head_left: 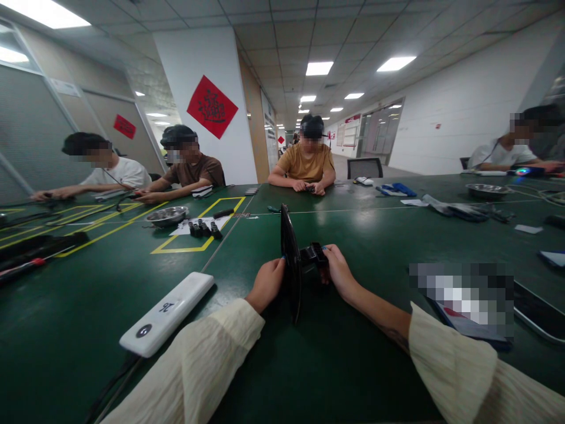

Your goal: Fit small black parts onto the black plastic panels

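A thin, dark panel [290,271] stands almost edge-on to me above the green table. My left hand [269,284] grips it from the left, with the thumb on its near face. On the panel's right side is a black blocky part [312,257] with a slotted top, and my right hand [341,272] has its fingers closed around that. Whether block and panel are joined, I cannot tell. The fingers behind both pieces are mostly hidden. Left of my left forearm lies a white power bank [168,313] with cables at its near end.
Metal bowl [166,216] and several black cylindrical parts [204,228] are at left, near yellow tape. A red-handled screwdriver [37,262] lies far left. A phone [541,309] and blurred packet [468,312] lie right. One person [308,162] sits opposite; others sit at both sides.
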### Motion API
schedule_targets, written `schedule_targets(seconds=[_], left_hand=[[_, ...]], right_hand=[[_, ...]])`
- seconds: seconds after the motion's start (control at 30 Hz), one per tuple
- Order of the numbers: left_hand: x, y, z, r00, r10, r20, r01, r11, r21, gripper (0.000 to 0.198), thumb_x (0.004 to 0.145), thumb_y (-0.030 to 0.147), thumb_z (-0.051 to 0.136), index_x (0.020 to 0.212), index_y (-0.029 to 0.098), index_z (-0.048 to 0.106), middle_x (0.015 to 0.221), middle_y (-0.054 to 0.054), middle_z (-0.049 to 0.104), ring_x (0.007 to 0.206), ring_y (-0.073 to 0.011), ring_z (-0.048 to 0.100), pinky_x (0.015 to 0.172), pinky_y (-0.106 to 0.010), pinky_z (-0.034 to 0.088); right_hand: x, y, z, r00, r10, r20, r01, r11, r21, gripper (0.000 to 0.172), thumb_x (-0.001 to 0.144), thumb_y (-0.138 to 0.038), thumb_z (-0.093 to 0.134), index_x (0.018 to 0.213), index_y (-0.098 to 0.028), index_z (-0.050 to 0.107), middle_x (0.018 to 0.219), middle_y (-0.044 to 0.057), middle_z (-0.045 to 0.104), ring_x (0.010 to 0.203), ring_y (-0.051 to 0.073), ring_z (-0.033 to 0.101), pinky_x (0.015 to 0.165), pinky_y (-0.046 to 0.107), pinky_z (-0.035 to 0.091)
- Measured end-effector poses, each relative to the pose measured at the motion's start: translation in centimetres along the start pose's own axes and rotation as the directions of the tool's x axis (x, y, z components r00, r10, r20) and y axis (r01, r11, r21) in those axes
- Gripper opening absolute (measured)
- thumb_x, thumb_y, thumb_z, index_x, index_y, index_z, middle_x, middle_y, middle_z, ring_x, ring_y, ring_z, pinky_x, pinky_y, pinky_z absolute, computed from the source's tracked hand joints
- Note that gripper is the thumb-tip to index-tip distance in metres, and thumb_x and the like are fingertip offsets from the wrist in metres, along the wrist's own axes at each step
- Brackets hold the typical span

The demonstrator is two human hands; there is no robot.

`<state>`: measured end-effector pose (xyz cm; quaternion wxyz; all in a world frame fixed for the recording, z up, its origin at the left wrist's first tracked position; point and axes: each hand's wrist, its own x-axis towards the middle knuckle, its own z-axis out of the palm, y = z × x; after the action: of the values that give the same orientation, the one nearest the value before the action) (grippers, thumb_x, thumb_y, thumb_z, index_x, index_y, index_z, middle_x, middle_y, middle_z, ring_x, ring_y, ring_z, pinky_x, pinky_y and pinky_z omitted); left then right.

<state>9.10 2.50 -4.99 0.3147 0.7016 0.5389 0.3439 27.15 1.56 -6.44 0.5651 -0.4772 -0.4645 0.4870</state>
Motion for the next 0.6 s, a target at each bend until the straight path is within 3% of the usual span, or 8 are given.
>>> schedule_targets(seconds=[0.13,0.3,0.43,0.6], left_hand=[[0.07,-0.18,-0.07,0.999,0.032,-0.041,-0.033,0.999,-0.025,0.043,0.081,0.042,0.033,0.07,0.013,0.062,0.072,-0.008,0.064,0.074,-0.0219,0.058,0.068,-0.03,0.044],[0.28,-0.56,0.17,0.998,-0.054,-0.021,0.053,0.997,-0.06,0.054,0.083,0.051,0.024,0.066,0.013,0.059,0.062,-0.007,0.059,0.059,-0.0192,0.054,0.06,-0.03,0.043],[0.17,-0.18,0.03,1.0,-0.004,0.006,0.005,0.998,-0.055,0.041,0.081,0.045,0.035,0.067,0.014,0.059,0.067,-0.006,0.062,0.066,-0.0197,0.056,0.065,-0.029,0.044],[-0.18,0.28,-0.26,1.0,0.003,0.004,-0.003,0.998,-0.058,0.049,0.085,0.043,0.025,0.067,0.014,0.06,0.067,-0.007,0.063,0.066,-0.0196,0.056,0.068,-0.03,0.044]], right_hand=[[0.08,0.13,-0.06,1.0,-0.012,0.012,0.012,1.0,0.005,0.012,0.085,-0.034,0.035,0.085,-0.023,0.04,0.044,-0.009,0.048,0.033,0.011,0.046,0.03,0.019,0.031],[-0.02,-0.1,0.07,1.0,0.014,-0.014,-0.014,1.0,-0.012,0.011,0.084,-0.033,0.035,0.086,-0.023,0.039,0.042,-0.009,0.046,0.032,0.011,0.044,0.029,0.019,0.03],[0.06,-0.03,0.11,1.0,0.004,-0.007,-0.004,1.0,-0.005,0.012,0.084,-0.034,0.035,0.086,-0.023,0.039,0.041,-0.009,0.046,0.032,0.012,0.044,0.029,0.019,0.03],[0.2,0.16,-0.06,1.0,0.002,-0.001,-0.002,1.0,0.008,0.011,0.084,-0.034,0.035,0.086,-0.023,0.039,0.041,-0.009,0.046,0.032,0.012,0.045,0.029,0.018,0.029]])
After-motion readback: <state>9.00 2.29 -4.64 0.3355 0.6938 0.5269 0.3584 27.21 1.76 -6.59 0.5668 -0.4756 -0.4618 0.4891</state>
